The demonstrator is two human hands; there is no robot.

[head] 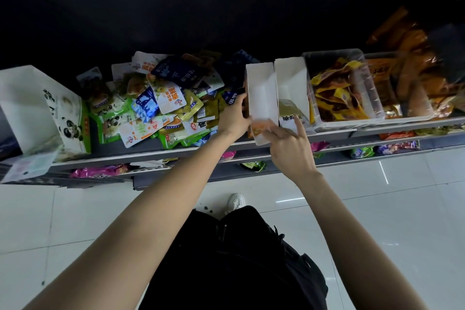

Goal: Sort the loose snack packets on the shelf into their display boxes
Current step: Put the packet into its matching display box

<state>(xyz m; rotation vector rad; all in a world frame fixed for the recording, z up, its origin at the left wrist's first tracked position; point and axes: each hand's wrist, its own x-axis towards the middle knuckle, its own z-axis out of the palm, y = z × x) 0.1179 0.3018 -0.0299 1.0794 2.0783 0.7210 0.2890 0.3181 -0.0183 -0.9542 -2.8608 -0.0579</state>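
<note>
White cardboard box [261, 93] at the shelf [176, 152] edge, and the left hand [235, 118] curls round its left wall, likely steadying it so it can't slide. The right hand [289, 143] pinches an orange packet [261, 126] at the box's near end, index finger stretched out, looks like it's feeding it in. A second white box [292, 83] stands touching on the right, a yellowish packet inside. To the left the loose packets [161, 106] lie heaped, plenty left to sort.
</note>
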